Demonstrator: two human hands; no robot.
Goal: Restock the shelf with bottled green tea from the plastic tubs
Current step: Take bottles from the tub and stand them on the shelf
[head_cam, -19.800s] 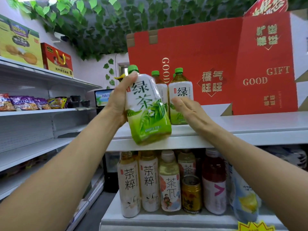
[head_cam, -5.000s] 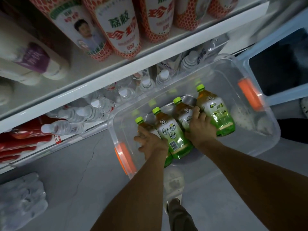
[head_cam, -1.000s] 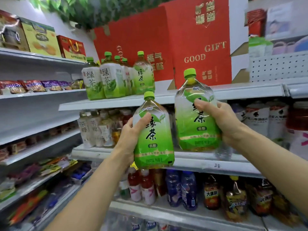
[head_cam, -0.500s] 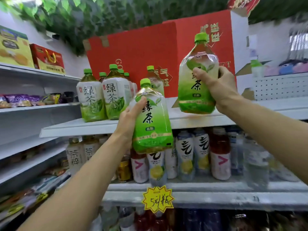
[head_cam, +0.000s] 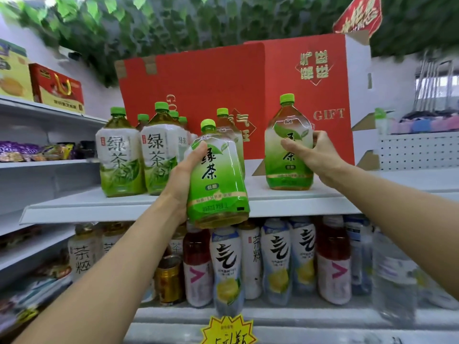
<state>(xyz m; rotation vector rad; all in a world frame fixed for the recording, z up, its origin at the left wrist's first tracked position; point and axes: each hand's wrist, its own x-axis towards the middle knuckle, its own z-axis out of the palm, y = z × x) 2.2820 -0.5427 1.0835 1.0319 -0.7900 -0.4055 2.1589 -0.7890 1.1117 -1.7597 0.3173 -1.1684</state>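
My left hand (head_cam: pixel 183 180) grips a green tea bottle (head_cam: pixel 218 184) with a green cap, held upright in front of the white shelf's (head_cam: pixel 285 204) front edge. My right hand (head_cam: pixel 315 157) holds a second green tea bottle (head_cam: pixel 288 150) that stands upright on the shelf, in front of a red gift box (head_cam: pixel 310 100). Several green tea bottles (head_cam: pixel 139 157) with white-and-green labels stand grouped on the shelf's left part. The plastic tubs are out of view.
The shelf below holds several mixed drink bottles (head_cam: pixel 275 259) and a gold can (head_cam: pixel 170 279). A yellow price tag (head_cam: pixel 228 331) hangs at the lower edge. Snack packs (head_cam: pixel 32 151) and boxes (head_cam: pixel 57 89) fill the left shelving. Bare shelf surface lies right of the right-hand bottle.
My right hand has lowered its bottle from the air onto the shelf. My left hand's bottle has risen slightly toward the shelf edge.
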